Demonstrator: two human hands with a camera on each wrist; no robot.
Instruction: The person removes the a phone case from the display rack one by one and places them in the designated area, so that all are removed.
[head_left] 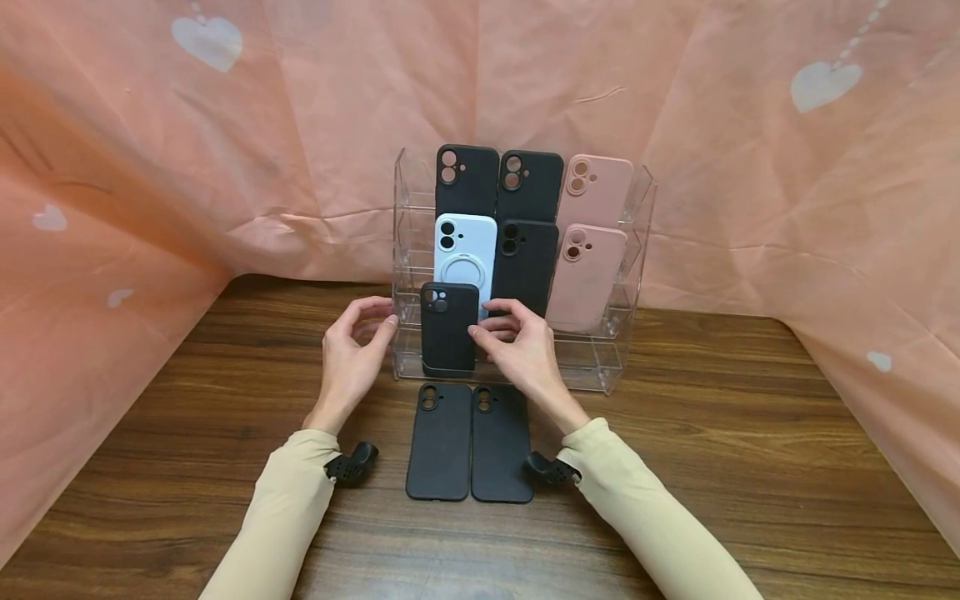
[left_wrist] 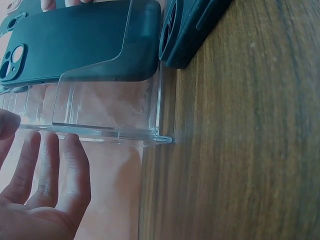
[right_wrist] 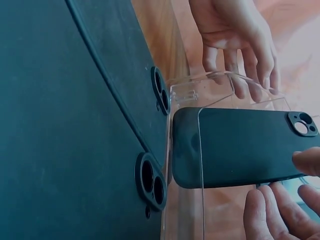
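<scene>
A small black phone case (head_left: 449,329) stands upright in the front slot of a clear acrylic display rack (head_left: 592,354), toward its left end. My right hand (head_left: 521,342) is at the case's right edge, thumb tip against it and the other fingers loosely bent beside it. The left hand (head_left: 356,350) touches the rack's left side wall (left_wrist: 107,131) from outside with relaxed fingers. Behind the small case stands a white phone case (head_left: 465,242) with a ring on its back. Two larger black phone cases, the left one (head_left: 439,442) and the right one (head_left: 501,446), lie side by side before the rack.
To the right of the white case, the middle tier holds a black case (head_left: 525,267) and a pink case (head_left: 588,275). Two black cases and a pink case (head_left: 597,187) fill the back tier. Pink heart-patterned cloth (head_left: 337,125) encloses the wooden table (head_left: 750,442).
</scene>
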